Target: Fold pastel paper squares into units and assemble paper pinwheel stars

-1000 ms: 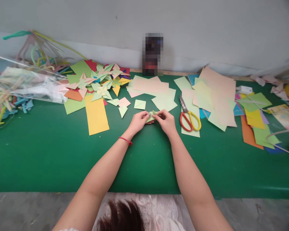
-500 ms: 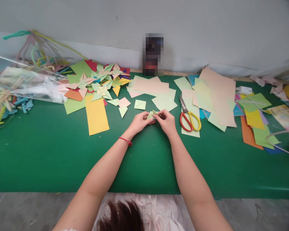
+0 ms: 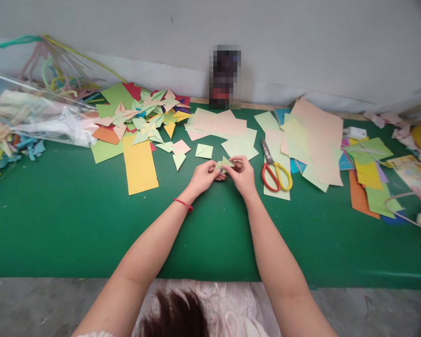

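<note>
A small piece of folded light green paper [image 3: 223,164] is pinched between my two hands above the green tabletop. My left hand [image 3: 205,177] grips its left side, thumb on top. From the right, my right hand [image 3: 243,174] holds the other side with thumb and fingers together. Parts of the paper are hidden behind the fingers. Just beyond my left hand lies a flat folded green square [image 3: 204,150]. A joined pink and green folded piece [image 3: 178,150] rests to its left. Scissors [image 3: 276,171] with one red and one yellow handle lie right of my right hand.
Folded paper stars [image 3: 149,128] are heaped at the back left beside a yellow sheet [image 3: 140,166]. A plastic bag of paper strips [image 3: 52,119] lies far left. Pale sheets [image 3: 315,140] and coloured papers [image 3: 372,182] spread on the right. A pixelated dark object [image 3: 224,77] leans against the wall.
The folded green paper has shifted slightly between my fingers, and a pointed flap stands up more plainly. Both hands stay in nearly the same place. The camera view has moved a little.
</note>
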`<state>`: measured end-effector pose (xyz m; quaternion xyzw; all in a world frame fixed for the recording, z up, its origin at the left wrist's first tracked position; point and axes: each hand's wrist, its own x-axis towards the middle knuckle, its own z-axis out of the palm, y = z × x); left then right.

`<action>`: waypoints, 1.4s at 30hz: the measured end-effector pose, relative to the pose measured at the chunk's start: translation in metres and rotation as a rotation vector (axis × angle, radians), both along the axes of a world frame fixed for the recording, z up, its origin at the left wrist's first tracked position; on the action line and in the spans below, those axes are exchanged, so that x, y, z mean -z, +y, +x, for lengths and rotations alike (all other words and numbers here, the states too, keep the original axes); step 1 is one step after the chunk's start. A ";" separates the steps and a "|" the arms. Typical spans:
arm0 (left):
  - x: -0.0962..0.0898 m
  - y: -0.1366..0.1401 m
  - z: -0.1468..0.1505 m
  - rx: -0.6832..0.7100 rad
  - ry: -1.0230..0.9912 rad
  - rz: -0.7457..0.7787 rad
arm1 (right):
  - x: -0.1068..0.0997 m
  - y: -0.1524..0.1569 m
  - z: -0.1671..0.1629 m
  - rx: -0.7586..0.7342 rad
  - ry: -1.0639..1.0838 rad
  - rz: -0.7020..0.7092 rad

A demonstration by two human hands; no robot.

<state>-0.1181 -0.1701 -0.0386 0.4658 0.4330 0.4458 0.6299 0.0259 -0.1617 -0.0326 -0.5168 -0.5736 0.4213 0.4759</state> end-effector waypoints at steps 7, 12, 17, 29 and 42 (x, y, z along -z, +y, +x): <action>-0.001 -0.001 0.001 0.026 -0.030 0.022 | -0.006 0.000 0.007 -0.148 0.075 -0.129; -0.001 -0.001 0.002 -0.002 -0.024 0.017 | -0.007 -0.001 0.004 -0.063 -0.035 -0.019; -0.004 0.000 0.003 -0.018 -0.050 -0.045 | -0.005 -0.004 -0.002 0.078 -0.079 0.110; -0.008 -0.003 0.010 -0.200 -0.144 -0.033 | -0.001 -0.011 -0.017 0.214 0.047 0.113; -0.010 -0.006 0.008 -0.196 -0.334 -0.175 | -0.007 -0.018 -0.022 0.294 -0.061 0.250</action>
